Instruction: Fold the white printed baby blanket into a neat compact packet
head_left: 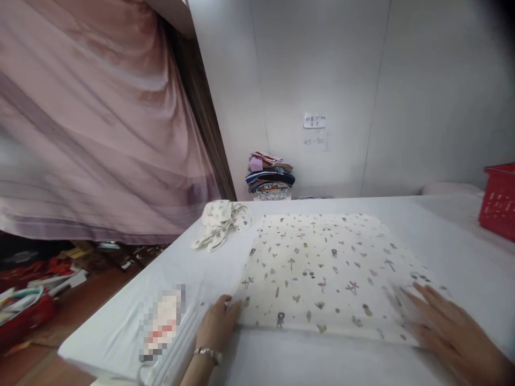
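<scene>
A cream cloth (pixel 309 284) printed with palm trees, flamingos and small animals lies spread flat on the white table. My left hand (pixel 217 324), with a metal bracelet at the wrist, is at its near left corner, fingers curled and closed on the edge. At the near right side is my right hand (pixel 450 327), open with its fingers stretched out over the cloth's edge and smeared by motion. Beyond the left side lies a crumpled piece of similar printed fabric (pixel 221 222).
A pile of folded fabrics (pixel 270 174) stands behind the table (pixel 454 236), against the grey wall. At the far right is a red basket (pixel 499 201). Pink fabric (pixel 104 123) hangs at left. A blurred-out object (pixel 163 324) lies at the table's left, near clear plastic.
</scene>
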`<state>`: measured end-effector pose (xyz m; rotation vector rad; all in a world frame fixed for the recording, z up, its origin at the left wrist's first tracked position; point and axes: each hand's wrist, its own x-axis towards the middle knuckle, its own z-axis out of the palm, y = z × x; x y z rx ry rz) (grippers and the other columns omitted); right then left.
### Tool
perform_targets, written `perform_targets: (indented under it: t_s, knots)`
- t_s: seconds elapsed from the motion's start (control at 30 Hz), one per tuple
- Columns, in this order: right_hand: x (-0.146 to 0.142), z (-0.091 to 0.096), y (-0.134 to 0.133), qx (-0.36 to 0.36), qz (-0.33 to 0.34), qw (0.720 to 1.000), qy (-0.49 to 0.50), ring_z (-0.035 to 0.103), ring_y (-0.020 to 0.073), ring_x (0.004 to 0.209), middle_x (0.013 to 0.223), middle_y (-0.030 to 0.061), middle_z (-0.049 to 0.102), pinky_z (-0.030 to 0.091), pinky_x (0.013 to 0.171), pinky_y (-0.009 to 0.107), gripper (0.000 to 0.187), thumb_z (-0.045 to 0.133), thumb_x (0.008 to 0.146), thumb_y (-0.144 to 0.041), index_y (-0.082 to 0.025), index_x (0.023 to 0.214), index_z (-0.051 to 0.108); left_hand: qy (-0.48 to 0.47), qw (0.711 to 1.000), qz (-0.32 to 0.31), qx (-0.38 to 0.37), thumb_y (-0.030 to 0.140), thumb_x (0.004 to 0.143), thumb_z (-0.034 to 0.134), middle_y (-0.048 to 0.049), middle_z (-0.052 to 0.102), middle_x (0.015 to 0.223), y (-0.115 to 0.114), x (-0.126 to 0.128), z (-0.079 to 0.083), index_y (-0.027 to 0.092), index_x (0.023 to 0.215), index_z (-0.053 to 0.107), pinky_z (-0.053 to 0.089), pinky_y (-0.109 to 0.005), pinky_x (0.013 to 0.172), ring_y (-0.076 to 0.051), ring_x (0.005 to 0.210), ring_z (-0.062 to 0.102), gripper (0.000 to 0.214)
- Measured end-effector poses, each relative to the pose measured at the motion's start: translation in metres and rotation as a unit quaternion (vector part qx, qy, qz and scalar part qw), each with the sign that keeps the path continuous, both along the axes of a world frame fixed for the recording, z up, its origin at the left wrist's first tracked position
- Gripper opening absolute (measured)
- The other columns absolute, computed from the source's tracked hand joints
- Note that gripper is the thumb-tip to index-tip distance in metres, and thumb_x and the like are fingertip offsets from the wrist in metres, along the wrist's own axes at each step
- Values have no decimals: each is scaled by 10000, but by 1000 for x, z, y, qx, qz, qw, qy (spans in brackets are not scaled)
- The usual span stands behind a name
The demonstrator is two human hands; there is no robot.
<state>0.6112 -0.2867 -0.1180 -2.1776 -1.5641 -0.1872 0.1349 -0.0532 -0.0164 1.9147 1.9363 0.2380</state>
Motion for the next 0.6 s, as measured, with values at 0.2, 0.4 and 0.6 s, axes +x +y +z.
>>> perform_targets:
  t_s: [0.2,0.4,0.6]
  knots:
    - [-16,-11,7,-90,30,994,-44,289,297,1289,1408,-53,333,283,1013,544,587,379,773,-607,-428,1331,357,-10,1000,18,11,421,781,395,-85,656,970,-3,-1,-4,228,1053,538,422,-348,739,-249,912,604,362]
    - [-28,3,4,-112,59,991,-53,244,291,1309,1444,-29,254,196,1064,537,611,389,788,-613,-386,1353,340,-11,1000,7,11,415,776,402,-66,651,894,0,-1,-4,218,1067,529,406,-326,700,-239,869,604,374]
    - [-59,36,20,-148,99,983,-35,148,290,1337,1474,-9,156,175,1067,539,621,302,838,-596,-326,1397,269,-64,998,7,20,423,759,440,-26,614,778,-1,-1,-1,195,1031,545,388,-283,639,-192,769,586,371]
